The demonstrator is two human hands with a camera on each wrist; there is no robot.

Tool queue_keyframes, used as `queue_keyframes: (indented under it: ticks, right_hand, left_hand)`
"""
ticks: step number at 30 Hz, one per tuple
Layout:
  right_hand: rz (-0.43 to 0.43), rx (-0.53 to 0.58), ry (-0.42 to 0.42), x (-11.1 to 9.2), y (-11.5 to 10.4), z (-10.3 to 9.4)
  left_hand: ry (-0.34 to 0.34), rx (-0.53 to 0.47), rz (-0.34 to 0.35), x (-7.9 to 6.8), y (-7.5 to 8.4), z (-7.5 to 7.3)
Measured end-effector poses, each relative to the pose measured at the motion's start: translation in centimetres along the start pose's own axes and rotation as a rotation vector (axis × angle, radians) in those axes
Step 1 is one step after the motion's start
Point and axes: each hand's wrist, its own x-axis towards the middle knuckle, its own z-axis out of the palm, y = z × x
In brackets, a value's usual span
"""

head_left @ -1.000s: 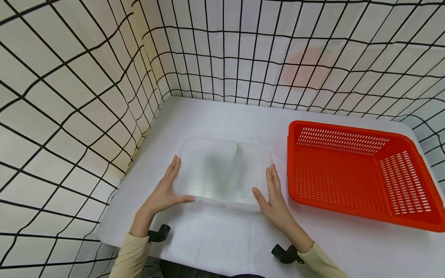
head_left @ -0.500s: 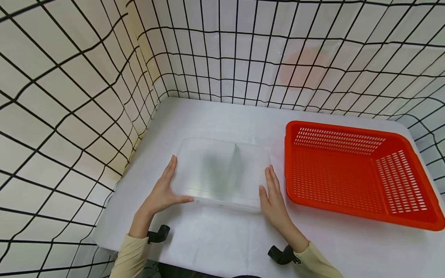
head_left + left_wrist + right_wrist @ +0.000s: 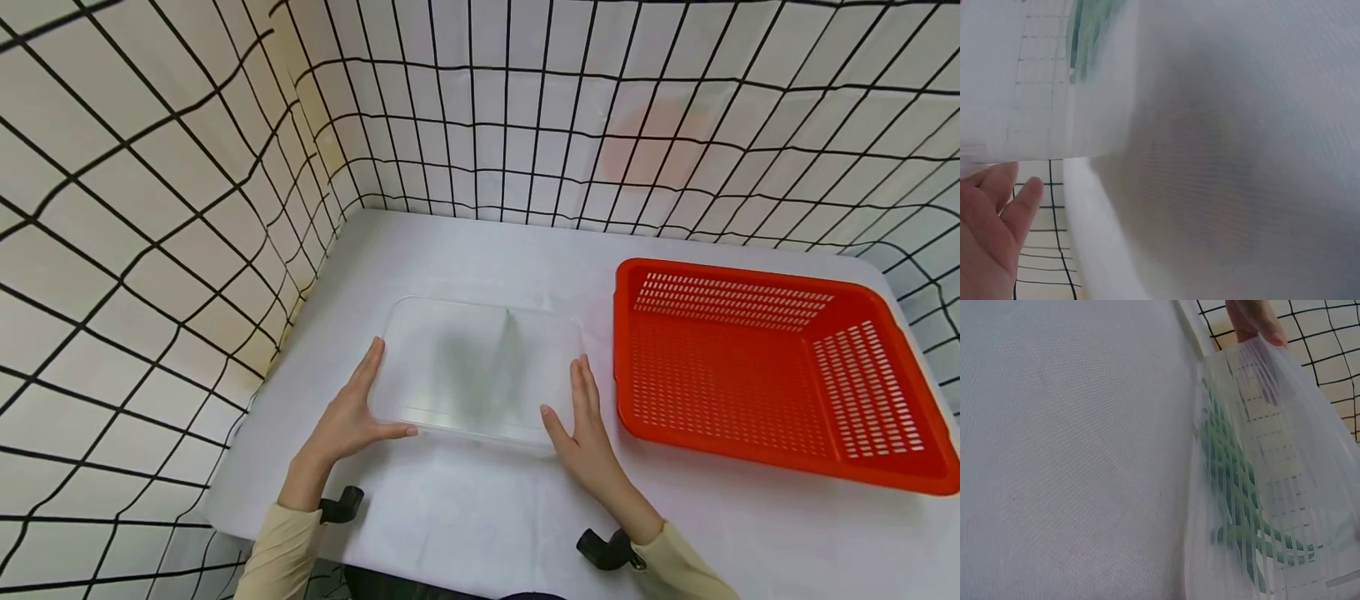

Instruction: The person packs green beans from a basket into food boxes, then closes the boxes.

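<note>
A lidded, see-through plastic box [image 3: 420, 367] lies between my two hands. Long green pieces [image 3: 1232, 462] show through its wall in the right wrist view, and only as a blurred green patch under the lid from the head. My left hand [image 3: 348, 417] touches the box's left end with straight fingers, its thumb along the front edge. In the left wrist view the left hand [image 3: 997, 219] is partly cut off beside the box's wall [image 3: 1035, 125]. Extended fingers of my right hand [image 3: 588, 442] lie along the right end, the thumb spread over the front right corner.
An orange-red perforated basket [image 3: 735, 375] stands close on the right, nothing in it. White cloth [image 3: 480, 517] covers the table. Black wire mesh [image 3: 525, 125] rises behind and at both sides. Each wrist wears a black camera mount [image 3: 611, 550].
Half a second ago my right thumb lay against its fingers; now it is spread over the box's corner again. Left hand and box stay almost in place. The view shifted slightly.
</note>
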Motion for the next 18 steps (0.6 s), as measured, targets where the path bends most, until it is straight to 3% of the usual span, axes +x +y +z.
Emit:
queue_keyframes:
  ticks: [8,11,14,18]
  right_hand:
    - [0.024,-0.059,-0.091,-0.7,0.3,0.3]
    - [0.014,-0.113,-0.168,-2.4,-0.1,0.2]
    - [-0.001,-0.181,-0.292,-4.2,-0.8,-0.8]
    - [-0.019,-0.276,-0.517,-5.6,-2.1,-3.3]
  left_hand:
    - [-0.042,-0.006,-0.048,0.7,-0.8,-0.5]
    - [-0.046,-0.002,-0.100,-0.6,-1.1,-0.7]
    - [-0.065,0.061,-0.143,-2.5,-1.0,-1.5]
    - [-0.167,0.126,-0.185,-5.0,0.5,-3.8]
